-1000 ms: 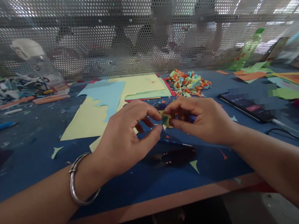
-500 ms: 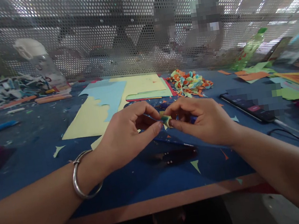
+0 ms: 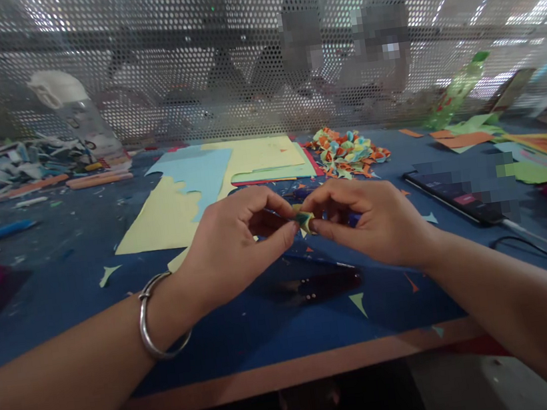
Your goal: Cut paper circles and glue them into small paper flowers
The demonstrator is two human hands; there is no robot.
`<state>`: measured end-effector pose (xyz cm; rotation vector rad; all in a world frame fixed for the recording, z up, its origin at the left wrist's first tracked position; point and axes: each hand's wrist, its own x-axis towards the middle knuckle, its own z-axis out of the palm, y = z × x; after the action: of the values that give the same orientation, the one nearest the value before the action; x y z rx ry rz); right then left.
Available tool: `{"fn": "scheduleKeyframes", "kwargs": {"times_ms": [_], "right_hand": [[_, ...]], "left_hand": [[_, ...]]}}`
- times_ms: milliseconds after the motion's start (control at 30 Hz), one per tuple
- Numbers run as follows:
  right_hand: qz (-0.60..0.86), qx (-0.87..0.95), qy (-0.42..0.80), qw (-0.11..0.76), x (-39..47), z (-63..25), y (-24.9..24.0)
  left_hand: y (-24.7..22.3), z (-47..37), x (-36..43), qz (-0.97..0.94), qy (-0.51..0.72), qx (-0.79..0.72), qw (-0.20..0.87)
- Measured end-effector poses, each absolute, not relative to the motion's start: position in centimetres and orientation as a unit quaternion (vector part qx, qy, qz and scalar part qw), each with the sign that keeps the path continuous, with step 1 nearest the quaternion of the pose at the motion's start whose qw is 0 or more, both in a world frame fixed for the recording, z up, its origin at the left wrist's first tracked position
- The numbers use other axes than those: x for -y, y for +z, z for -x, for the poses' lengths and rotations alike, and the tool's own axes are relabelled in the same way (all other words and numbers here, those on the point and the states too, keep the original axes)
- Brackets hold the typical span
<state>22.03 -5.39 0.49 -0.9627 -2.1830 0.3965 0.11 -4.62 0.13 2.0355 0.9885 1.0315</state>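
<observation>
Between my two hands is a small folded paper piece (image 3: 305,219), yellow-green with a dark blue-green patch. My left hand (image 3: 248,238) pinches its left side with thumb and forefinger. The right side is pinched by my right hand (image 3: 369,219), whose curled fingers also have a blue object partly showing behind them. Below the hands, a dark-handled cutting tool (image 3: 329,285) lies on the blue table (image 3: 271,340). Behind them are yellow paper sheets (image 3: 154,220), a cut light blue sheet (image 3: 208,166) and a pile of small colourful folded papers (image 3: 347,149).
A phone (image 3: 454,198) with a cable lies at the right, near orange and green paper and a green bottle (image 3: 460,89). At the left stand a white-lidded bottle (image 3: 83,116) and a heap of scraps (image 3: 21,164). Behind a perforated metal screen (image 3: 159,65), people show faintly.
</observation>
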Motion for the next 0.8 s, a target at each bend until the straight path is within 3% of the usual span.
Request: {"fn": "scheduleKeyframes", "kwargs": {"times_ms": [267,600,800], "right_hand": [[0.367,0.850,0.146,0.348,5.4,-21.8,0.5],[0.373,0.855,0.138,0.333,5.3,-21.7,0.3],[0.375,0.855,0.139,0.329,5.3,-21.6,0.6]], "left_hand": [[0.0,-0.5,4.7,-0.798,0.397,-0.393,0.229],[-0.8,-1.1,4.1,-0.736,0.383,-0.395,0.395],[-0.9,-1.3,4.2,-0.736,0.402,-0.394,0.377]]}}
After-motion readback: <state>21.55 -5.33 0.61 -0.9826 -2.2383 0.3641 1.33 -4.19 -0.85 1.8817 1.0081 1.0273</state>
